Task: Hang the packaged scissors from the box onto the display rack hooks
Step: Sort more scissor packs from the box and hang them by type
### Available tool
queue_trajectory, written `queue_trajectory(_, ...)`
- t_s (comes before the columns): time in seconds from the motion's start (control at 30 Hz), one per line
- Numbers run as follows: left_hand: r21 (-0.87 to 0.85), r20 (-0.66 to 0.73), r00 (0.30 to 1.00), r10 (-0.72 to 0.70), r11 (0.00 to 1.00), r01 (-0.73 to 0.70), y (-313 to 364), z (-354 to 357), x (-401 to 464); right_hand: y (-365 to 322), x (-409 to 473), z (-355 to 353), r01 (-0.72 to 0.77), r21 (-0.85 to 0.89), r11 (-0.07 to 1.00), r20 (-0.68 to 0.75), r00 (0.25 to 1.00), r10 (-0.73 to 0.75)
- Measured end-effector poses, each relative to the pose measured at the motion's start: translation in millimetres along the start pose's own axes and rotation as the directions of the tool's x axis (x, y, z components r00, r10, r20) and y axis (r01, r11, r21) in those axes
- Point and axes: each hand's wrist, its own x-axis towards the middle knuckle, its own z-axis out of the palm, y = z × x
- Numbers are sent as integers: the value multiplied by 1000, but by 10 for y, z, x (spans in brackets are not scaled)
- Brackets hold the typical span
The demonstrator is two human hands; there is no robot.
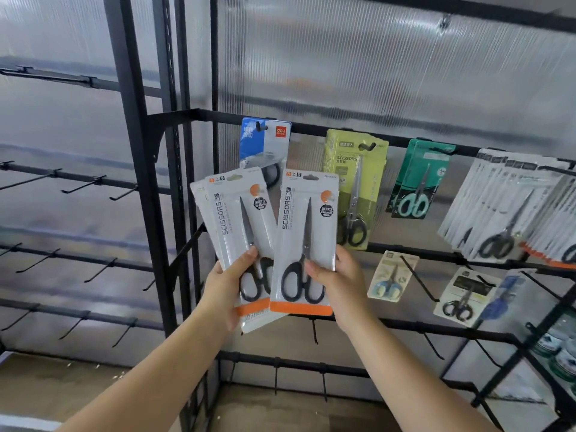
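Fingers of the left hand (229,285) clamp a fanned stack of white carded scissors packs (237,238) (black handles) — the right hand (336,282) pinches one matching white pack (307,244), before the black wire rack (311,127).

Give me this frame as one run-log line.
phase: pre-hang | left hand: small stack of scissors packs | right hand: single scissors pack | rack hooks: not yet engaged

translucent corrugated wall panel (374,57) behind everything | stacked green-and-white tape rolls (561,357) at lower right, partly cut off by the edge | brown floor (280,413) below | white ledge (18,424) bottom left
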Motion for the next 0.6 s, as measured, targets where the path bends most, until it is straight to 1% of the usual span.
queue_trajectory(0.1,20,-14,999,28,999,-28,37,-95,-37,2,-28,-38,30,1,1000,10,999,-30)
queue_trajectory(0.2,32,-4,1000,22,999,-22,20,-151,-91,-5,-88,-143,48,-11,999,18,999,-48)
queue_trajectory(0.3,91,6,1000,22,996,-23,-54,-166,-152,26,-172,-293,53,10,999,-30,998,-53)
queue_trajectory(0.4,147,46,999,29,989,-35,-128,-83,-214,55,-239,-464,56,19,998,-91,994,-54)
queue_trajectory(0.5,169,84,996,36,984,-49,-176,113,-274,59,-285,-661,67,9,998,-146,987,-65)
queue_trajectory(0.6,193,131,990,56,978,-81,-250,355,-324,23,-281,-907,82,18,996,-161,984,-78)
